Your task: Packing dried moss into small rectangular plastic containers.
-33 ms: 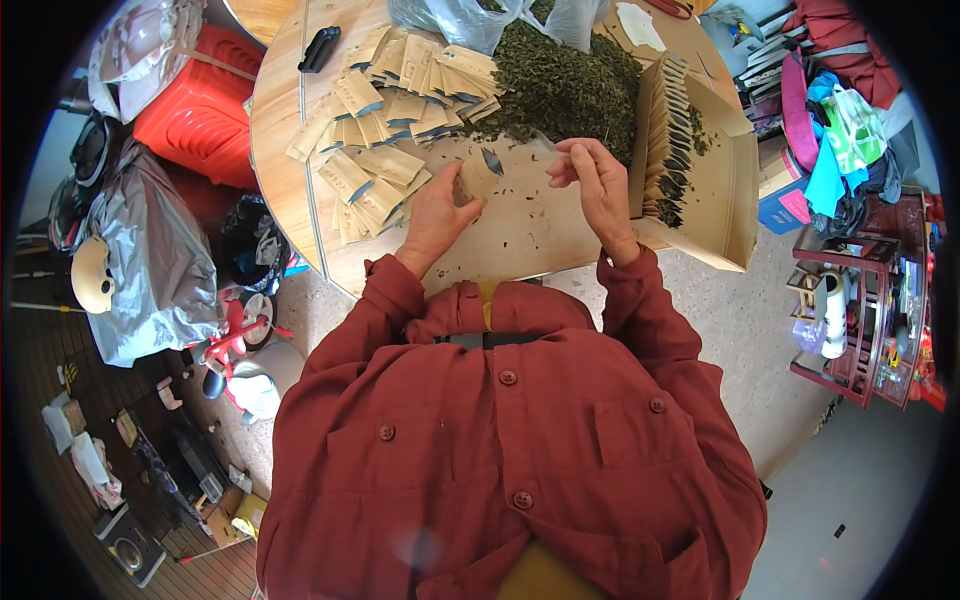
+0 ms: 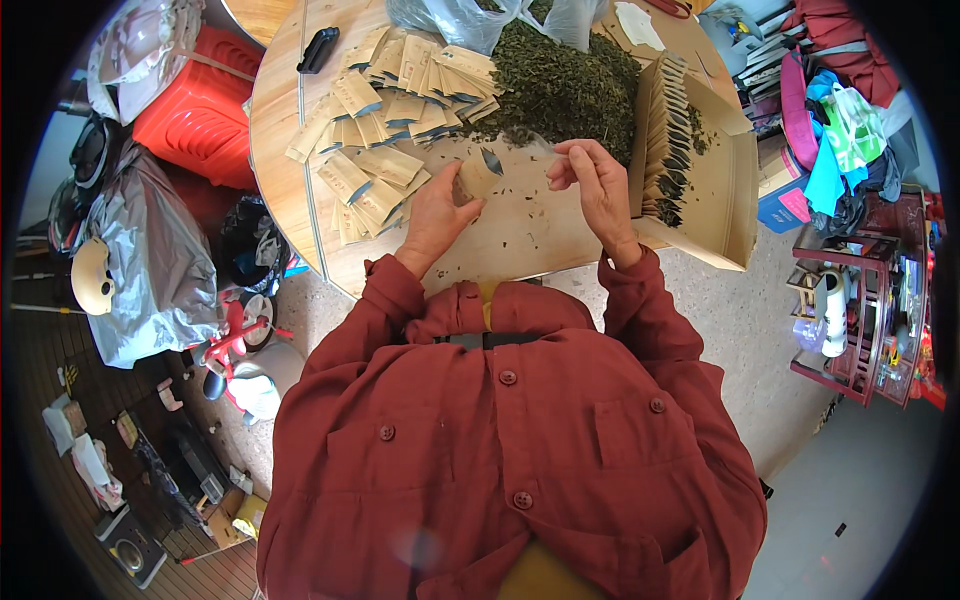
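Observation:
My left hand (image 2: pixel 438 212) is closed around a small kraft-paper packet (image 2: pixel 477 180), whose dark mouth gapes at the top right. To the right, my right hand (image 2: pixel 594 184) pinches a small see-through plastic piece (image 2: pixel 541 148); its exact kind is hard to make out. That piece is beside the near edge of a heap of dark dried leaves (image 2: pixel 567 85). Left of the heap, many similar paper packets (image 2: pixel 400 105) lie in overlapping piles. On the right, an open cardboard box (image 2: pixel 735 190) holds a tight row of upright packets (image 2: pixel 668 140) with dark mouths.
Clear plastic bags (image 2: pixel 465 25) stand behind the leaves. A black stapler-like object (image 2: pixel 320 50) lies at the far left of the round wooden table (image 2: pixel 275 110). Leaf crumbs dot the tabletop near my hands. A red plastic stool (image 2: pixel 200 115) is beyond the left edge, and a dark-red wooden rack (image 2: pixel 845 270) stands right.

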Demonstrator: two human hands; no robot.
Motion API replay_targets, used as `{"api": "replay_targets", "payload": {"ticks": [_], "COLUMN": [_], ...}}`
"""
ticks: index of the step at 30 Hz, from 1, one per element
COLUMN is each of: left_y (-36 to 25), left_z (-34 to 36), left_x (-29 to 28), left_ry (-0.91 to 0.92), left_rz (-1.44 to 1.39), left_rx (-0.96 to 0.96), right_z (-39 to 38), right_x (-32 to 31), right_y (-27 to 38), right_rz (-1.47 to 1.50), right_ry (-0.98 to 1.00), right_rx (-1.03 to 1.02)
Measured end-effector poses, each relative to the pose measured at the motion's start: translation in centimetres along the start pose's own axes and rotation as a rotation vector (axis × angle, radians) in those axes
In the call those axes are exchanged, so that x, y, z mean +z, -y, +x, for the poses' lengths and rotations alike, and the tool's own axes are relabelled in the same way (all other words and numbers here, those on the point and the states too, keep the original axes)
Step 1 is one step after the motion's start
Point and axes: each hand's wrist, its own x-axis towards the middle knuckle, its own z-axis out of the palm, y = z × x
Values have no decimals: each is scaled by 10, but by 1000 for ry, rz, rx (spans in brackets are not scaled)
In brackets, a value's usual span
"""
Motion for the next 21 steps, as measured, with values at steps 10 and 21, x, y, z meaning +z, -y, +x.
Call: {"api": "replay_targets", "payload": {"ticks": [10,21], "left_y": [-5,-6], "left_z": [0,-3], "left_x": [4,1], "left_ry": [5,3], "left_rz": [-19,0], "left_rx": [22,20], "right_z": [-7,-8], "right_x": [12,17], "right_y": [17,28], "right_rz": [-683,-847], "right_ry": [253,253], "right_rx": [-353,-643]}}
